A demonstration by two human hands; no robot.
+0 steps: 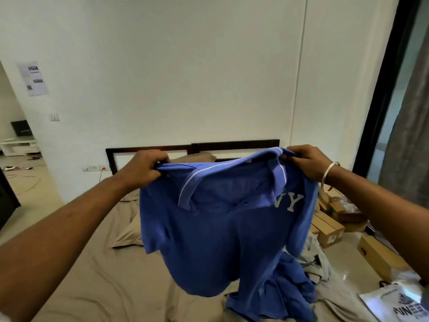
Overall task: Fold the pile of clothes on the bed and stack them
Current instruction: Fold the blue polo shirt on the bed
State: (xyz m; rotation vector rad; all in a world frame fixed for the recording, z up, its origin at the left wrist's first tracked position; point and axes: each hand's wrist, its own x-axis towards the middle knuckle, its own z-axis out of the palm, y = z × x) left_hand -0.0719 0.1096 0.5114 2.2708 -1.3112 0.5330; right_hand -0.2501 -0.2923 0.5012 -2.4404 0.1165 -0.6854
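Beige-sheeted bed [97, 275] under a white wall, dark headboard at 12 o'clock. Left hand [141, 168] and right hand [306, 162] each grip a shoulder of the blue polo shirt [209, 240], held aloft mid-frame, hem just above the sheet. Remaining pile of clothes [290, 287] lies at 5 o'clock. Best approach, I judge: keep shoulders level, shake flat, lay face-down on bare sheet at 7 o'clock. Cardboard boxes [329, 231] at 3 o'clock (contents unclear; one seems to hold plastic wrap).
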